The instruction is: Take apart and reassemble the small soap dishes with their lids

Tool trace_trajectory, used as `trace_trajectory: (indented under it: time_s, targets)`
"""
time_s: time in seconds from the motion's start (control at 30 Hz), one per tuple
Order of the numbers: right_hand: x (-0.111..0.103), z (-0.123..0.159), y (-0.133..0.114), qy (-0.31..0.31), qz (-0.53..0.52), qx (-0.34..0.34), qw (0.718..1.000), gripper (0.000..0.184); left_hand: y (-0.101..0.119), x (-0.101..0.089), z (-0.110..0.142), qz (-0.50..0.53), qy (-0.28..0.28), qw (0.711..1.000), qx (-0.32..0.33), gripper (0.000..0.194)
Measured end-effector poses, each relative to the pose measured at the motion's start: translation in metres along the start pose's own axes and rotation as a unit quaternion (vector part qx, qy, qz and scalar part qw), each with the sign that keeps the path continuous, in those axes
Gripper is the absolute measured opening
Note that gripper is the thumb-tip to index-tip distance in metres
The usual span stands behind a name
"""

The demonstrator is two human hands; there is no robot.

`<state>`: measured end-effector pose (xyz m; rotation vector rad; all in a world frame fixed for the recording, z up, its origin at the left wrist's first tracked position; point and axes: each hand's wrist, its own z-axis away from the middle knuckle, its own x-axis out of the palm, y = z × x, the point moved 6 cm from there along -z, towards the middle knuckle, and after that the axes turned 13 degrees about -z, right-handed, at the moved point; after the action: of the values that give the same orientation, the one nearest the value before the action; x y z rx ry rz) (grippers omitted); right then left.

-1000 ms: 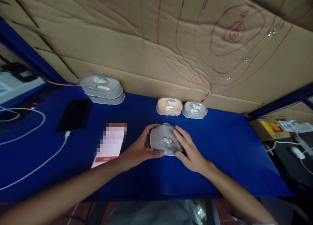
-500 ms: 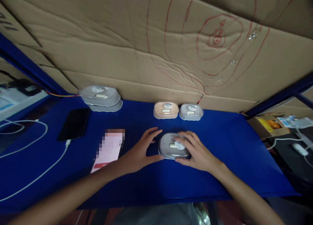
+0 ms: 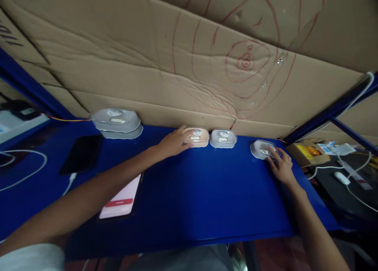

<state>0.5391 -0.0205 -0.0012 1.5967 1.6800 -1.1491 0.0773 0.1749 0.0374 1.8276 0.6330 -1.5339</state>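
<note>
My left hand (image 3: 173,141) grips the left end of a peach-pink oval plastic box (image 3: 201,142) with a clear lid, its thumb at the front and fingers behind. At the far right of the blue table, my right hand (image 3: 282,165) holds the right end of a grey oval box (image 3: 257,151) with the same clear lid. Between the two hands stands another grey oval box (image 3: 223,144), close beside the pink one. Each lid carries a small pale oblong piece; round white stickers show on the pink box and the middle grey box.
Two grey lidded boxes (image 3: 118,127) are stacked at the back left. A lit phone (image 3: 121,202) lies partly under my left forearm, and a dark phone (image 3: 81,155) with a white cable lies further left. Cardboard (image 3: 132,74) walls the table's back. A carton (image 3: 310,155) stands off to the right.
The grey box from the middle front now stands at the far right under my right hand. My left hand has left it and moved back to the pink box.
</note>
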Motion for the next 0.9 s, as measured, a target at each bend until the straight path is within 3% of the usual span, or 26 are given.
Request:
trace_trajectory:
  time_s: [0.07, 0.13, 0.3, 0.37, 0.47, 0.53, 0.6, 0.63, 0.67, 0.73, 0.8, 0.9]
  targets:
    - [0.007, -0.016, 0.01, 0.012, -0.003, 0.007, 1.0, 0.056, 0.003, 0.002, 0.017, 0.006, -0.007, 1.0, 0.004, 0.062]
    - [0.019, -0.028, 0.002, 0.012, -0.011, 0.002, 1.0, 0.058, 0.007, 0.004, 0.046, 0.022, -0.011, 1.0, 0.009, 0.063]
    - [0.052, -0.042, -0.06, -0.033, -0.039, -0.014, 0.999, 0.072, 0.021, 0.009, 0.118, 0.125, -0.009, 0.992, 0.019, 0.061]
    - [0.057, -0.042, -0.095, -0.055, -0.055, -0.017, 0.997, 0.075, 0.027, 0.01, 0.13, 0.139, -0.007, 0.99, 0.017, 0.062]
    - [0.047, -0.035, -0.161, -0.057, -0.103, -0.034, 0.992, 0.072, 0.038, 0.016, 0.131, 0.142, -0.028, 0.989, 0.044, 0.077]
    - [0.036, -0.022, -0.217, -0.066, -0.146, -0.113, 0.981, 0.074, 0.045, 0.022, 0.128, 0.134, -0.043, 0.988, 0.061, 0.086]
    - [0.038, 0.003, -0.277, -0.184, -0.217, -0.261, 0.922, 0.081, 0.051, 0.026, 0.126, 0.141, -0.031, 0.987, 0.065, 0.083]
    - [0.039, 0.015, -0.297, -0.233, -0.236, -0.299, 0.895, 0.085, 0.052, 0.028, 0.126, 0.152, -0.017, 0.986, 0.062, 0.08]
    - [0.039, 0.022, -0.309, -0.242, -0.256, -0.308, 0.884, 0.086, 0.052, 0.03, 0.127, 0.166, -0.001, 0.984, 0.058, 0.079]
    - [0.04, 0.029, -0.318, -0.254, -0.303, -0.301, 0.868, 0.083, 0.053, 0.033, 0.131, 0.193, 0.021, 0.979, 0.058, 0.088]
    - [0.041, 0.026, -0.309, -0.244, -0.35, -0.267, 0.864, 0.079, 0.052, 0.036, 0.136, 0.206, 0.027, 0.976, 0.061, 0.103]
    - [0.046, 0.017, -0.285, -0.219, -0.333, -0.219, 0.891, 0.067, 0.051, 0.038, 0.139, 0.213, 0.012, 0.976, 0.05, 0.117]
